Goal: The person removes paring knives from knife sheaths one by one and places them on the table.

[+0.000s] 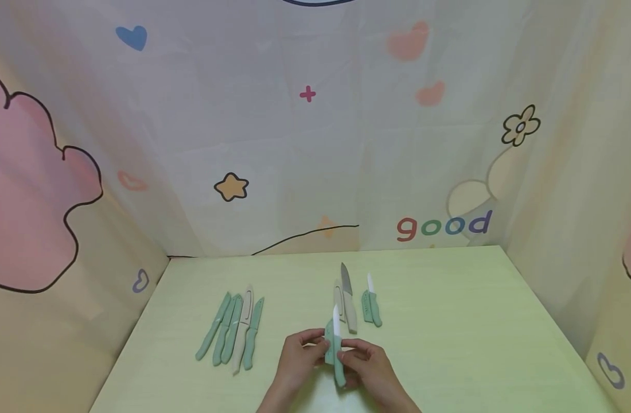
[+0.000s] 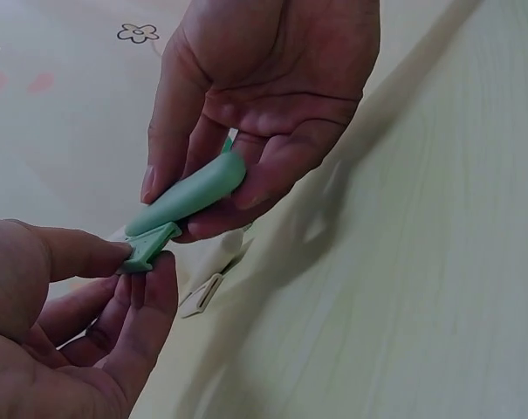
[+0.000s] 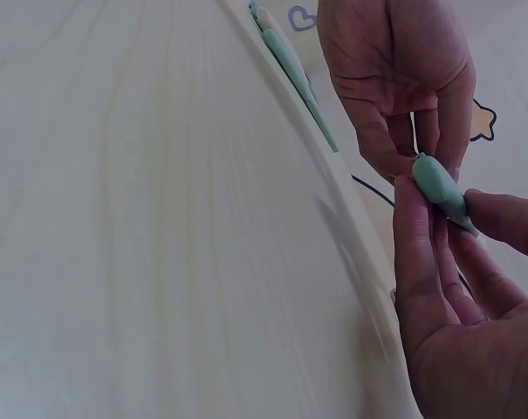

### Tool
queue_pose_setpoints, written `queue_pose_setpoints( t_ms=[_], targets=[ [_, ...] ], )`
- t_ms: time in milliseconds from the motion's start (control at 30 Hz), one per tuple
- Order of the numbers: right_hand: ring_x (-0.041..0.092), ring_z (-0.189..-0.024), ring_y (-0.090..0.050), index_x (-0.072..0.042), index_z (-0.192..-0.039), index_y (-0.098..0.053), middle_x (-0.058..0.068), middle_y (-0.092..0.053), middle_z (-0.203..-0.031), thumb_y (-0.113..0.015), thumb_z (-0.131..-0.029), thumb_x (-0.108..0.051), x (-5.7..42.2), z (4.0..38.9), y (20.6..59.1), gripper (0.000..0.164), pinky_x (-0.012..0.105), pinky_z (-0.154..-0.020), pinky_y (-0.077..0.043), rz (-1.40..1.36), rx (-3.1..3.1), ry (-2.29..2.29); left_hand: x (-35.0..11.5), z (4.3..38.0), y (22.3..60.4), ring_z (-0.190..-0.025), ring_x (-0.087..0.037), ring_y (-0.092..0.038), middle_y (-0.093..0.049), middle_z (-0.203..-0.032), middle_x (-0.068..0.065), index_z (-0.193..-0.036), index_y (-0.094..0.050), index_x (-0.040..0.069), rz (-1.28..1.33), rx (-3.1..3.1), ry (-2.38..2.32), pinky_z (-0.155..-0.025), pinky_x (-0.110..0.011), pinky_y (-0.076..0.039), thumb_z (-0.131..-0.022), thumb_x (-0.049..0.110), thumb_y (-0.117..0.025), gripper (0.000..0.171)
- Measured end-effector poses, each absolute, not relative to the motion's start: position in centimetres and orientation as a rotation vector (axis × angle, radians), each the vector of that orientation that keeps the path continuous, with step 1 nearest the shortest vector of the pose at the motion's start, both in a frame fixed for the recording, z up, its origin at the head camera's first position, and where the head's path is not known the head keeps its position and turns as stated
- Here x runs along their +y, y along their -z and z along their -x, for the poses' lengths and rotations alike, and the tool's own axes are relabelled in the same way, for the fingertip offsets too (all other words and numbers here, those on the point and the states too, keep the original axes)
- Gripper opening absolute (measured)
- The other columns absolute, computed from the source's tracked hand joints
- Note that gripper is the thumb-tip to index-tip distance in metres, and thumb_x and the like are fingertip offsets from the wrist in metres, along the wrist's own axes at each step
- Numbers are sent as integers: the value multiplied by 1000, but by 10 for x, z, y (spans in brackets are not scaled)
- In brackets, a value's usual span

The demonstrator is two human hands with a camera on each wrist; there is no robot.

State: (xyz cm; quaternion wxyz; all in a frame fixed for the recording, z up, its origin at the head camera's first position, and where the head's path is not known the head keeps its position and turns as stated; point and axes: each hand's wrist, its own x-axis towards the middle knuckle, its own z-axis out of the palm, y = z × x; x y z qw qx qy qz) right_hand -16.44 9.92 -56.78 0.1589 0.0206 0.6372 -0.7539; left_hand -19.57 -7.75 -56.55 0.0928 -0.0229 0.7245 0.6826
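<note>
Near the front middle of the table, my left hand point(image 1: 301, 357) pinches a green blade sheath point(image 1: 329, 351) between thumb and fingers. My right hand point(image 1: 369, 366) holds the green handle point(image 1: 339, 370) of a small knife whose white blade point(image 1: 337, 322) points away from me. Sheath and knife are side by side, the blade out of the sheath. In the left wrist view the handle point(image 2: 194, 194) lies just above the sheath's open end point(image 2: 150, 248). The right wrist view shows the rounded handle end point(image 3: 435, 180) between my fingers; the blade is hidden there.
Beyond my hands lie a beige knife point(image 1: 349, 304) with a grey blade, its beige sheath point(image 1: 338, 295) beside it, and a small green knife point(image 1: 374, 307) beside a green sheath point(image 1: 366, 306). To the left, several sheathed green knives point(image 1: 228, 330) and a beige one point(image 1: 243, 330) form a row.
</note>
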Motion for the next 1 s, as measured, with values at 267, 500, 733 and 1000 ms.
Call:
queue_pose_setpoints(
  t_ms=[267,500,733,1000],
  targets=[
    [28,-85,-66,5,-128,-55,11,-73,-95,-67,-92,-17,96,167,571,44,37,-61,-61,-71,1839,2177,-78,189,567,-77,-19,-66,-67,-92,-9,-110,-71,4,67,2148,-2016,-63,-31,-61,-87,10,-69,24],
    [27,-85,-65,7,-129,-54,11,-72,-92,-63,-92,-9,91,169,572,41,36,-60,-61,-72,1820,2184,-82,181,557,-78,-22,-65,-69,-92,-13,-114,-65,-4,52,2093,-2059,-67,-38,-62,-88,3,-65,27],
    [26,-88,-65,5,-135,-50,17,-69,-103,-67,-85,-3,88,167,568,53,34,-66,-61,23,1829,2151,-86,182,569,-81,-21,-66,-72,-92,-13,-117,-64,-4,76,2086,-2089,-67,-32,-61,-84,3,-70,35],
    [25,-91,-64,2,-140,-45,20,-66,-107,-69,-81,0,85,170,570,64,34,-72,-60,69,1857,2112,-88,182,573,-80,-22,-67,-72,-92,-15,-121,-62,-4,76,2087,-2106,-67,-30,-61,-81,2,-73,42]
  ],
)
